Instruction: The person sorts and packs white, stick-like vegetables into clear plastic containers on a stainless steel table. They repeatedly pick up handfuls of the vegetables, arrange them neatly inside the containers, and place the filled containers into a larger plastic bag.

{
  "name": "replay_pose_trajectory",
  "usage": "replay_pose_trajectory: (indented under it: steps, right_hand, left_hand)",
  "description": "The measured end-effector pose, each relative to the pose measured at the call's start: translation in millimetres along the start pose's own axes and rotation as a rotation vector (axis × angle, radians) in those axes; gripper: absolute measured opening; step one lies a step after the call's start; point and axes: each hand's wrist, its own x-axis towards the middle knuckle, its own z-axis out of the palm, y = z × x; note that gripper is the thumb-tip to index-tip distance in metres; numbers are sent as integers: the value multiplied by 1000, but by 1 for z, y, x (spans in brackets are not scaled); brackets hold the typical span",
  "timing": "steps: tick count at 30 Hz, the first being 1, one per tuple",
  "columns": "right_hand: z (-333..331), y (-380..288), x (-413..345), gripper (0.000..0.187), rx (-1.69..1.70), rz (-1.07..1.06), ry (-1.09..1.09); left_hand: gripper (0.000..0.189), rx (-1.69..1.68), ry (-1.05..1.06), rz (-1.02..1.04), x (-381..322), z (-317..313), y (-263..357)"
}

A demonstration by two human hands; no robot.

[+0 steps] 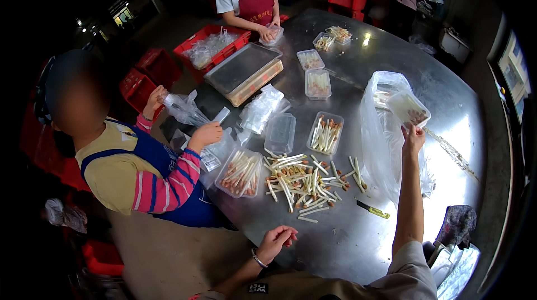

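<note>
My right hand [413, 140] grips the near edge of a lidded plastic tub [407, 109] of pale stalks, tilted at the mouth of a clear plastic bag [379, 136]. Another pack of stalks shows inside the bag. My left hand [277, 242], with a metal bangle at the wrist, is near the table's front edge, fingers loosely curled and nothing seen in them. Beyond it lies a loose pile of white stalks with brownish ends [306, 182]. An open tub of the stalks [325, 133] stands behind the pile, beside an empty tub or lid [280, 132]. A yellow-handled knife [372, 209] lies right of the pile.
At the left, a co-worker in a blue apron [168, 166] handles plastic bags by a filled tub [240, 172]. Another person in a red apron [256, 2] holds a tub across the metal table [444, 86]. A shallow box [245, 73], red crate [214, 46] and more tubs [317, 84] stand farther back.
</note>
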Motion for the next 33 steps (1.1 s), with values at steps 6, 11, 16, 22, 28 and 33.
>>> replay_pose_trajectory:
  steps: [6, 11, 16, 22, 28, 33]
  right_hand:
    - [-10, -94, -199, 31, 270, 238, -287]
    - [-50, -78, -364, 45, 290, 894, -437]
    - [-78, -72, -431, 76, -47, 1103, -1219]
    - [-80, -63, -408, 61, -27, 656, -1201]
    - [-54, -61, -391, 36, -423, 502, -1296]
    - [-51, -69, -374, 25, -234, 465, -1504]
  left_hand:
    - [45, -131, -46, 170, -20, 18, 18]
    - [59, -617, -120, 320, -21, 37, 41]
    - [42, -698, 164, 241, -35, -1, 20]
    - [36, -108, 289, 425, -60, -19, 15]
    - [39, -209, 1, 177, -74, -17, -18]
    - [58, -483, -238, 115, -68, -23, -28]
